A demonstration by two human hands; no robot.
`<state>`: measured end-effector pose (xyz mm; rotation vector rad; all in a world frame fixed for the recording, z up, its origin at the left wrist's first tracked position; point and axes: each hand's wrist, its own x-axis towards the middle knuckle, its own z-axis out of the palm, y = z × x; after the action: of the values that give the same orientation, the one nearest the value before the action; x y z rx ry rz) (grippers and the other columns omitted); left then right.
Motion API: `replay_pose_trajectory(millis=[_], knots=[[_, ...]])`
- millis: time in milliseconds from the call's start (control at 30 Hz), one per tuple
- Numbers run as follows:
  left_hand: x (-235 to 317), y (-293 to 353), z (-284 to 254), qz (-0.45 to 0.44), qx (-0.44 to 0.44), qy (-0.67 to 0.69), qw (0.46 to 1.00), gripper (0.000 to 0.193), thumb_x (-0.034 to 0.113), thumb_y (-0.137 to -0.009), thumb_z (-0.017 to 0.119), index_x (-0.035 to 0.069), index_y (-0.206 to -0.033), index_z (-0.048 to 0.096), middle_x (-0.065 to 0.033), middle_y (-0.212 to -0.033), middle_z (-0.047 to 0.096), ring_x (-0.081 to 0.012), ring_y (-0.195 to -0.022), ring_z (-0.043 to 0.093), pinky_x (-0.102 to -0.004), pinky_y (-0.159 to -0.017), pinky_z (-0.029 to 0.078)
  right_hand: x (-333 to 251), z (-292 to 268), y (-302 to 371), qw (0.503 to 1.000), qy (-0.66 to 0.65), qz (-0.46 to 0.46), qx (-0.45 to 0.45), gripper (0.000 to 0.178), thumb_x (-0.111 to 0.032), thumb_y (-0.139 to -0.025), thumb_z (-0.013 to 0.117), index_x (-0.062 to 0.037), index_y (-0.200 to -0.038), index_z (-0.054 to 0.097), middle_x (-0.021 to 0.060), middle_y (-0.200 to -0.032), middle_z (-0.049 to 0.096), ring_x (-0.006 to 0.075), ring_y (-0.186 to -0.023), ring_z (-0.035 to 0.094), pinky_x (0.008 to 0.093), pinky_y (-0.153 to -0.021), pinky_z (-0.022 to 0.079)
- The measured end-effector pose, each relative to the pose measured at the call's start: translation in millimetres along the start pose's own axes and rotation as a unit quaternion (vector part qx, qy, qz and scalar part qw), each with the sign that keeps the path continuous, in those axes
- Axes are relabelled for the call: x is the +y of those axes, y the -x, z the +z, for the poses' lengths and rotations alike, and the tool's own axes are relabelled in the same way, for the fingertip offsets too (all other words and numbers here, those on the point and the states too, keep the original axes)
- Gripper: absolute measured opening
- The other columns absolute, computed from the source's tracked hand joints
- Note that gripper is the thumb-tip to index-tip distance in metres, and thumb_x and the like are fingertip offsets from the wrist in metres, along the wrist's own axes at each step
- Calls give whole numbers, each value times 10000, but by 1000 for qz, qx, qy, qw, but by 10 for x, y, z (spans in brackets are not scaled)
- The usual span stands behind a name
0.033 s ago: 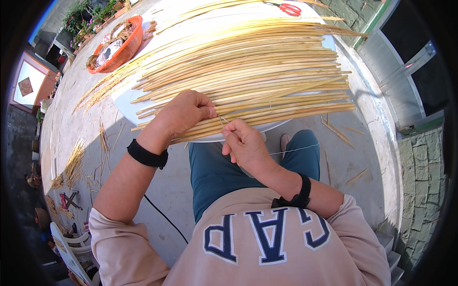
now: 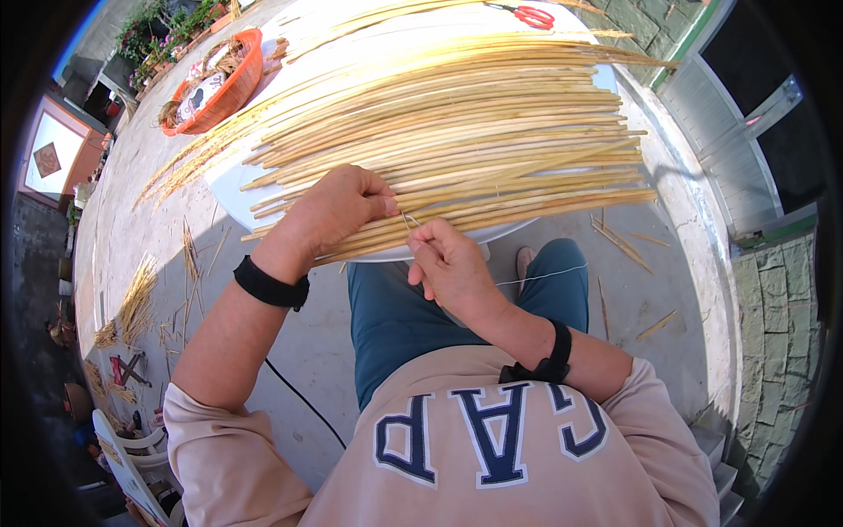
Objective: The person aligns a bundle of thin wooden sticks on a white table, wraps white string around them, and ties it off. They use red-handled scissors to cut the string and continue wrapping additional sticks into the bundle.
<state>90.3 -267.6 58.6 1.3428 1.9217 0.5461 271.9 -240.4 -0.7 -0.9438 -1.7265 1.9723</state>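
Long pale-yellow stalks (image 2: 457, 132) lie side by side in a wide layer across a white table (image 2: 230, 195). My left hand (image 2: 338, 211) rests on the near stalks, its thumb and forefinger closed at their upper side; the fingers hide what they pinch. Just right of it, my right hand (image 2: 448, 268) pinches a thin white thread (image 2: 562, 272) close to the near table edge. A small loop rises from the pinch toward my left fingertips. The thread's loose length trails right over my knee.
Red-handled scissors (image 2: 534, 17) lie at the table's far side. An orange basin (image 2: 230, 97) holding brown bundles stands at the far left. Cut stalk pieces (image 2: 619, 241) and a straw bundle (image 2: 138, 299) litter the ground. A black cable (image 2: 303, 400) runs by my left side.
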Motion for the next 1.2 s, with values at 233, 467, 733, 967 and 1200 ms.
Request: replay_pose_trajectory(millis=[233, 467, 733, 967, 1200], knots=[[-8, -1, 4, -19, 2, 15, 1000, 231, 205, -813, 647, -10, -890, 690, -111, -686, 642, -165, -622, 553, -308, -638, 452, 4, 23, 8, 1000, 11, -16, 3, 146, -181, -954, 503, -35, -965, 514, 33, -631, 558, 53, -441, 423, 194, -404, 342], [-48, -26, 6, -14, -4, 24, 1000, 238, 218, -822, 638, -8, -873, 694, -110, -663, 630, -169, -611, 543, -315, -621, 440, 13, 0, -9, 1000, 11, -13, -1, 149, -187, -956, 501, -39, -965, 516, 30, -619, 556, 50, -437, 432, 195, -380, 333], [-29, 34, 55, -38, -13, 56, 998, 181, 150, -861, 621, -20, -825, 672, 17, -683, 596, -40, -629, 486, -208, -587, 405, -5, -9, 70, 1000, 19, -5, -3, 158, -198, -953, 506, -41, -966, 521, 27, -615, 555, 46, -432, 435, 193, -366, 332], [-48, -17, 45, -20, 7, 50, 999, 198, 168, -831, 631, -23, -849, 679, -53, -663, 614, -109, -611, 516, -264, -603, 430, 25, 10, -10, 1000, 4, -20, 9, 139, -173, -947, 512, -34, -951, 524, 26, -613, 550, 46, -435, 426, 193, -378, 327], [1, 43, 59, -12, 41, 54, 998, 188, 146, -796, 655, -29, -854, 689, -112, -657, 635, -156, -607, 555, -298, -617, 457, 106, 70, -50, 996, 19, -70, 52, 90, -121, -940, 513, -34, -933, 538, 12, -603, 521, 46, -467, 404, 194, -421, 326]])
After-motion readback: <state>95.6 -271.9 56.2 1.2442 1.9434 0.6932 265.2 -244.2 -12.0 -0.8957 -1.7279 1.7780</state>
